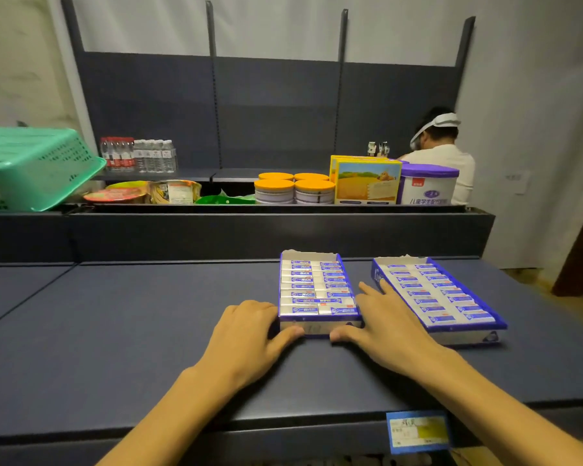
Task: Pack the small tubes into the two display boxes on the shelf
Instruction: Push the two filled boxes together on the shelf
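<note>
Two blue-and-white display boxes stand side by side on the dark shelf (149, 331). The left box (320, 327) is filled with rows of small white-and-blue tubes (313, 287). The right box (465, 334) sits slightly askew and is also filled with tubes (434, 297). My left hand (246, 334) holds the left box's near left corner, thumb on its front wall. My right hand (384, 324) holds its near right corner, thumb on the front wall, fingers along the right side between the two boxes.
A raised ledge behind the shelf carries a green basket (31, 166), noodle bowls (139, 193), orange-lidded cans (293, 190), a yellow carton (367, 179) and a purple-lidded tin (428, 183). Water bottles (139, 156) stand farther back. A person (441, 149) is at the back right. A price tag (418, 432) hangs on the shelf's front edge.
</note>
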Demonstrator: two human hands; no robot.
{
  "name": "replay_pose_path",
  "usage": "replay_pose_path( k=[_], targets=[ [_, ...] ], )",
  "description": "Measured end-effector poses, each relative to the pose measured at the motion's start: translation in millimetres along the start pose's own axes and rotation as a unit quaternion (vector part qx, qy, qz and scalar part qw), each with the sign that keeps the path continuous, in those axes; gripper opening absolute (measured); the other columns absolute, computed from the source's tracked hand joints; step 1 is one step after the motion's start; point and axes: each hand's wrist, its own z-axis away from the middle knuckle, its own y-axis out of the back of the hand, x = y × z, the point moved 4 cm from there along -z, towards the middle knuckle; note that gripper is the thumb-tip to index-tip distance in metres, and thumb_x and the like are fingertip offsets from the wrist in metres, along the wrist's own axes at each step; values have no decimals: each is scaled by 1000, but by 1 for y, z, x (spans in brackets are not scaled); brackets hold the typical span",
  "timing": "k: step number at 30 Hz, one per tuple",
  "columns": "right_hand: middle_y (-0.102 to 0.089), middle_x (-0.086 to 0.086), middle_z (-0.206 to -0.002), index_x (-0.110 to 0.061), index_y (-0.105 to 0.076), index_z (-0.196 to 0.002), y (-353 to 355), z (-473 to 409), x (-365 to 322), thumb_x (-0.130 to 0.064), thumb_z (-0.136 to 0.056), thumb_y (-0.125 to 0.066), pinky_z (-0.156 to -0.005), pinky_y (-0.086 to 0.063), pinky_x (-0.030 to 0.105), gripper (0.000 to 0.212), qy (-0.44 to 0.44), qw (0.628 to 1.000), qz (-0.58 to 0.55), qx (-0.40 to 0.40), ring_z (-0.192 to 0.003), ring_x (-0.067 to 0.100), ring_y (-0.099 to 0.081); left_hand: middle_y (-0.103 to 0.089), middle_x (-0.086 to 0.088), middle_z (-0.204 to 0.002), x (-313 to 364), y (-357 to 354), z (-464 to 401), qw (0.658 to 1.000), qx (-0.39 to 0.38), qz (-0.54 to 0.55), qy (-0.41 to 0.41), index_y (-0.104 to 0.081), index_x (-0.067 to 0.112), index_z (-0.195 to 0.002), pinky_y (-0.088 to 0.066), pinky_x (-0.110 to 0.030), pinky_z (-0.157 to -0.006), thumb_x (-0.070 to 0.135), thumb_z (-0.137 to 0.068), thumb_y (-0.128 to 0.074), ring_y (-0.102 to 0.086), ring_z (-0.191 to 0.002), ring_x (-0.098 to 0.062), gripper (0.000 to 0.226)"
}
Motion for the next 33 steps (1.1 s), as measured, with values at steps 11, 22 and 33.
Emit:
replay_pose_path(
  k=[11,22,33],
  targets=[
    [-54,-7,-133,-25,-44,-133,-25,-42,-2,-41,-93,-55,-95,-44,23,45,11,982,-189,20,-117,12,-53,-61,19,-120,-38,-12,-28,995,11,81,56,-53,37,-127,-45,-27,-92,64,-85,-36,-56,-107,-5,52],
    [-56,-17,-130,-31,-43,-134,-37,-49,7,-43,-90,-58,-92,-43,16,49,14,970,-236,51,-115,4,-54,-55,24,-128,-39,-14,-29,994,11,101,44,-44,42,-133,-40,-23,-98,64,-85,-32,-49,-115,1,54],
    [-57,-11,-131,-26,-47,-130,-12,-32,-3,-39,-89,-62,-94,-44,24,45,9,976,-211,53,-119,15,-53,-60,3,-110,-24,3,-12,984,89,-5,155,-55,25,-115,-42,-30,-82,68,-80,-48,-53,-104,-20,56]
  ],
)
